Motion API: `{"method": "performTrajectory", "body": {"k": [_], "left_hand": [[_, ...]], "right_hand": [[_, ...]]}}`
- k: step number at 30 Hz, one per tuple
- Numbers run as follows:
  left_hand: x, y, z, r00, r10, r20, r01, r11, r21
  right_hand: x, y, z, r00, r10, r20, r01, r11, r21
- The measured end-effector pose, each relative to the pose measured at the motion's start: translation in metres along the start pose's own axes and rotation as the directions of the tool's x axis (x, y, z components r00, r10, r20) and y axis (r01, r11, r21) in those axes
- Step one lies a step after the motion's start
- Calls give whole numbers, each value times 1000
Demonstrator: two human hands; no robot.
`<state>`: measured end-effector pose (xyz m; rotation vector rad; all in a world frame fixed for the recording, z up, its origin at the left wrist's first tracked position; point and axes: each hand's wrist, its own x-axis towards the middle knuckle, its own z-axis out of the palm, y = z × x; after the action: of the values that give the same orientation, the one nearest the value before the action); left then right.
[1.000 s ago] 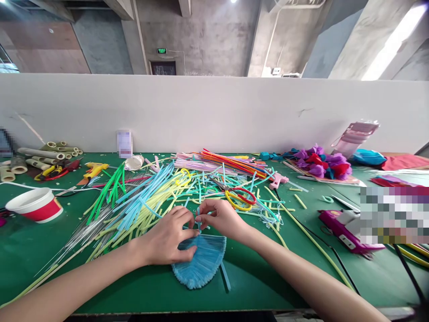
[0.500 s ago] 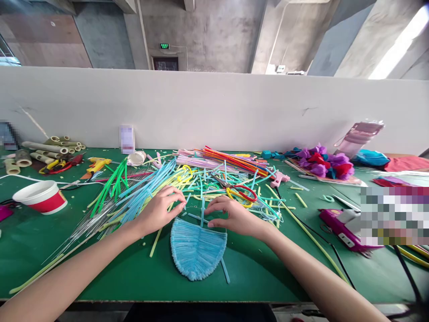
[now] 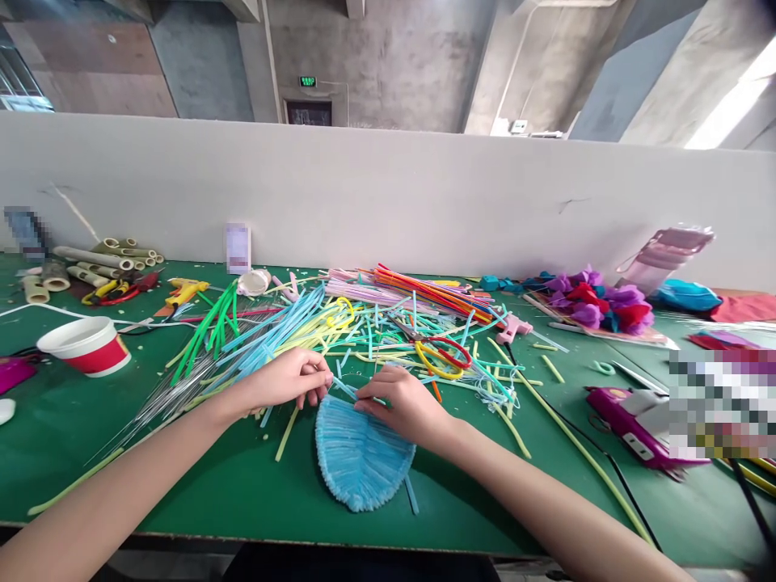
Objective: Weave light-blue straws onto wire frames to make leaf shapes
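Observation:
A light blue fuzzy leaf-shaped piece (image 3: 360,461) made of pipe cleaners lies flat on the green table (image 3: 242,493), tip toward me. My left hand (image 3: 288,380) pinches a thin blue pipe cleaner (image 3: 343,390) just above the leaf's upper left edge, fingers curled. My right hand (image 3: 403,404) rests on the leaf's top right edge, its fingers closed on the same blue strand. A heap of loose pipe cleaners (image 3: 339,323) in blue, yellow, green, pink and orange spreads behind both hands.
Yellow-and-red scissors (image 3: 440,356) lie behind my right hand. A red-and-white paper cup (image 3: 85,346) stands at left, with a yellow glue gun (image 3: 182,291) and bamboo tubes (image 3: 97,263) beyond. A magenta glue gun (image 3: 636,416) lies at right, near purple and red flowers (image 3: 591,299). A white wall (image 3: 388,194) backs the table.
My hands first parted from a pinch above the leaf and spread apart, then came together again at its top edge, closing on a blue strand. The view shifted slightly right.

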<state>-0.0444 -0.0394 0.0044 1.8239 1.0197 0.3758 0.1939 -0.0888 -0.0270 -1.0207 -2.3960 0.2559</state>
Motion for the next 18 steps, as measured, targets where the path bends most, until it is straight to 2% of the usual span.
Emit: {"method": "performTrajectory", "body": {"k": [4,9,15,18], "left_hand": [[1,3,0,1000,-23,-12,22,998,-52],[0,5,-3,1000,-5,-5,5,1000,-29],[1,6,-3,1000,-3,5,3,1000,-5],[1,4,-3,1000,13,21,-13,1000,11]], "right_hand": [[0,-1,5,1000,-30,5,31,996,-78],[-1,-3,6,999,-49,14,50,991,-127],[0,-5,5,999,-20,39,23,996,-85],[1,-7,-1,999,4,51,-5,1000,4]]}}
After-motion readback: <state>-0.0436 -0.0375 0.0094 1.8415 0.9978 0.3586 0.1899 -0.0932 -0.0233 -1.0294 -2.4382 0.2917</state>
